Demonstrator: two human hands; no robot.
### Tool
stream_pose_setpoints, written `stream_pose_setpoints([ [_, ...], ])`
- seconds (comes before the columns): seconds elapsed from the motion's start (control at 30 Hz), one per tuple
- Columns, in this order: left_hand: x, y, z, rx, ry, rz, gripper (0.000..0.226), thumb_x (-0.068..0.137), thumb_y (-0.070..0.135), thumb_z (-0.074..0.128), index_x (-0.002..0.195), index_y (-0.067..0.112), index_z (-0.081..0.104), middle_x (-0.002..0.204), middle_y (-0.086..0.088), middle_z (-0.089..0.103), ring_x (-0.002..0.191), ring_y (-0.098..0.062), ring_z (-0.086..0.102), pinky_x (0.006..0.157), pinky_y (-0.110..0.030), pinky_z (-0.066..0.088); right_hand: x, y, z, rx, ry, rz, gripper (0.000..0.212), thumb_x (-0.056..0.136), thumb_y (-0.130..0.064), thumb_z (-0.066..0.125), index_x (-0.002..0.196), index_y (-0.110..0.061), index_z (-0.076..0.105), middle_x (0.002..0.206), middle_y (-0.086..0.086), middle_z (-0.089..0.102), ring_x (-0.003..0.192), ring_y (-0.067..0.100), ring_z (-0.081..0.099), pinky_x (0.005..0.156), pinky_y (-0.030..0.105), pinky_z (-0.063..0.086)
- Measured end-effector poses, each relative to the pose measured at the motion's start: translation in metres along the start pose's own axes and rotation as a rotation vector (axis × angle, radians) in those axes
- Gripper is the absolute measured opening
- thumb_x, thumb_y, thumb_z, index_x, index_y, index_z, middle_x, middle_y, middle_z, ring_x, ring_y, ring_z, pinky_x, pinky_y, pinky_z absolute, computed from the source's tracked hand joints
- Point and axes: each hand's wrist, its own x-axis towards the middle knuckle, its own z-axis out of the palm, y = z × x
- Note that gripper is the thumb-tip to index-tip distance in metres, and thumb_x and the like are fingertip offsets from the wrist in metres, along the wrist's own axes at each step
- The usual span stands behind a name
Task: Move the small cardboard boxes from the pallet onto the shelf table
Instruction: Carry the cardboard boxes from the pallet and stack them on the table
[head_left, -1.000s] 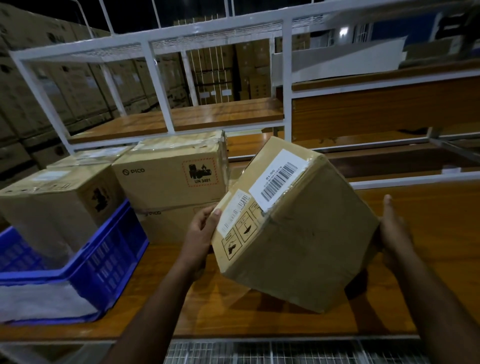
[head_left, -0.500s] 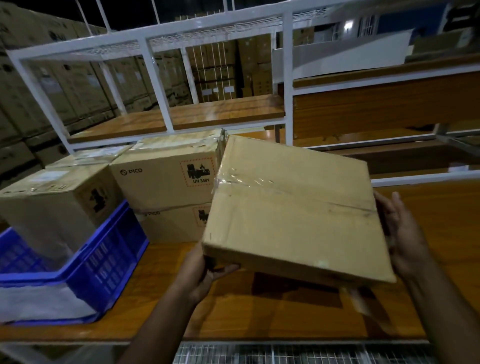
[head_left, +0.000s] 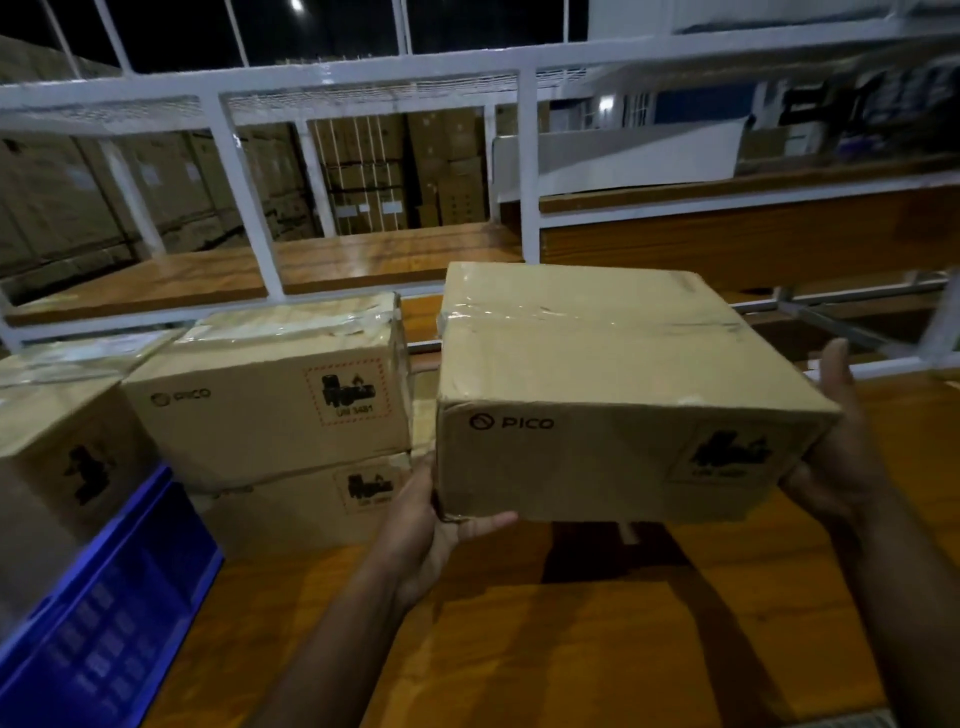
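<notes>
So the box (head_left: 613, 400) is hanging in the air just over the wooden table (head_left: 597, 639), right beside the stack (head_left: 280, 415) and level with its top carton, not touching the table yet going by the shadow under it. Left hand (head_left: 431, 525) is cupping the lower left corner, thumb lying along the bottom edge, the other fingers hidden behind the box. Right hand (head_left: 836, 457) is pressing flat against the far end, fingers straight and pointing up, palm under the lower right corner.

Handling guess: it's looking like a stiff, taped carton, clean edges, no sagging, so squeezing it from both ends like this is working fine. Weight I'm judging as light to middling, since two hands are carrying it out front without strain showing. The tape across the top is looking shiny and probably slick, so plain cardboard at the ends or bottom corners is the better place to be holding. There's a hazard sticker on the front, so I'd be setting it down gently and not dropping it.

Counting: one box in hand, two in the stack left of it, and at least one more carton (head_left: 57, 441) further left of the stack, sitting in a blue crate (head_left: 119, 597). One crate. Loads more cartons blurring away behind the white rack (head_left: 527, 171), not countable
</notes>
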Motion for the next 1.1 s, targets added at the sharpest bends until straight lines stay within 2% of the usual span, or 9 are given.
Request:
stream_pose_setpoints([
  [0.07, 0.012, 0.004, 0.002, -0.030, 0.007, -0.003, 0.036, 0.110, 0.030, 0.034, 0.116, 0.025, 0.070, 0.113, -0.007, 0.077, 0.113, -0.037, 0.068, 0.079, -0.053, 0.061, 0.009, -0.003, 0.003, -0.078, 0.208, 0.069, 0.078, 0.092, -0.080, 0.020, 0.146, -0.030, 0.047, 0.141, 0.018, 0.056, 0.128, 0.036, 0.056, 0.093, 0.051, 0.052],
  [0.4, 0.050, -0.007, -0.014, -0.158, 0.035, -0.067, 0.035, 0.111, 0.029, 0.035, 0.125, 0.020, 0.065, 0.123, -0.012, 0.073, 0.114, -0.039, 0.067, 0.080, -0.055, 0.061, 0.046, 0.010, 0.029, -0.303, 0.535, 0.063, 0.076, 0.082, -0.084, 0.027, 0.123, -0.031, 0.063, 0.112, 0.008, 0.074, 0.104, 0.026, 0.070, 0.076, 0.041, 0.054],
  [0.5, 0.055, -0.009, -0.018, -0.168, 0.040, -0.067, 0.035, 0.112, 0.027, 0.034, 0.130, 0.019, 0.062, 0.128, -0.013, 0.070, 0.118, -0.040, 0.065, 0.082, -0.055, 0.061, 0.057, 0.021, 0.030, -0.332, 0.551, 0.069, 0.065, 0.091, -0.077, 0.021, 0.117, -0.036, 0.064, 0.107, 0.006, 0.074, 0.102, 0.023, 0.069, 0.078, 0.042, 0.053],
  [0.6, 0.066, -0.007, -0.021, -0.159, 0.091, -0.046, 0.032, 0.111, 0.027, 0.037, 0.128, 0.020, 0.062, 0.130, -0.013, 0.068, 0.120, -0.040, 0.062, 0.080, -0.053, 0.061, 0.070, 0.032, 0.035, -0.355, 0.504, 0.094, 0.073, 0.091, -0.078, 0.020, 0.132, -0.032, 0.059, 0.114, 0.007, 0.072, 0.105, 0.021, 0.068, 0.077, 0.041, 0.052],
  [0.77, 0.078, -0.001, -0.010, -0.143, 0.196, 0.085, 0.024, 0.109, 0.033, 0.039, 0.119, 0.027, 0.059, 0.124, -0.007, 0.064, 0.112, -0.034, 0.063, 0.083, -0.053, 0.061, 0.096, 0.048, 0.039, -0.399, 0.404, 0.083, 0.073, 0.084, -0.078, 0.040, 0.139, -0.031, 0.049, 0.122, 0.005, 0.064, 0.115, 0.026, 0.060, 0.091, 0.052, 0.050],
  [0.87, 0.086, -0.006, -0.013, 0.110, 0.319, 0.221, 0.037, 0.106, 0.046, 0.041, 0.128, 0.023, 0.059, 0.127, -0.004, 0.062, 0.098, -0.023, 0.072, 0.083, -0.049, 0.062, 0.111, 0.050, 0.045, -0.432, 0.390, 0.066, 0.049, 0.088, -0.071, 0.045, 0.124, -0.039, 0.050, 0.114, 0.001, 0.062, 0.110, 0.023, 0.058, 0.088, 0.049, 0.050],
  [0.93, 0.088, -0.013, -0.016, 0.249, 0.419, 0.298, 0.051, 0.103, 0.053, 0.041, 0.136, 0.018, 0.057, 0.128, -0.001, 0.062, 0.087, -0.014, 0.077, 0.083, -0.049, 0.063, 0.120, 0.055, 0.050, -0.468, 0.374, 0.075, 0.073, 0.074, -0.084, 0.048, 0.131, -0.039, 0.050, 0.117, 0.003, 0.063, 0.112, 0.027, 0.059, 0.089, 0.054, 0.051],
  [1.0, 0.086, -0.019, -0.020, 0.374, 0.550, 0.385, 0.051, 0.101, 0.054, 0.043, 0.129, 0.017, 0.063, 0.122, 0.001, 0.067, 0.082, -0.013, 0.077, 0.079, -0.046, 0.064, 0.127, 0.064, 0.054, -0.483, 0.387, 0.066, 0.083, 0.072, -0.086, 0.049, 0.137, -0.036, 0.048, 0.120, 0.004, 0.063, 0.113, 0.026, 0.059, 0.088, 0.052, 0.052],
  [1.1, 0.084, -0.023, -0.030, 0.535, 0.693, 0.526, 0.047, 0.095, 0.055, 0.049, 0.110, 0.015, 0.071, 0.105, -0.002, 0.074, 0.087, -0.014, 0.074, 0.069, -0.035, 0.065, 0.137, 0.078, 0.057, -0.511, 0.451, 0.011, 0.060, 0.091, -0.067, 0.045, 0.138, -0.030, 0.046, 0.116, 0.002, 0.061, 0.105, 0.018, 0.060, 0.073, 0.036, 0.049],
])
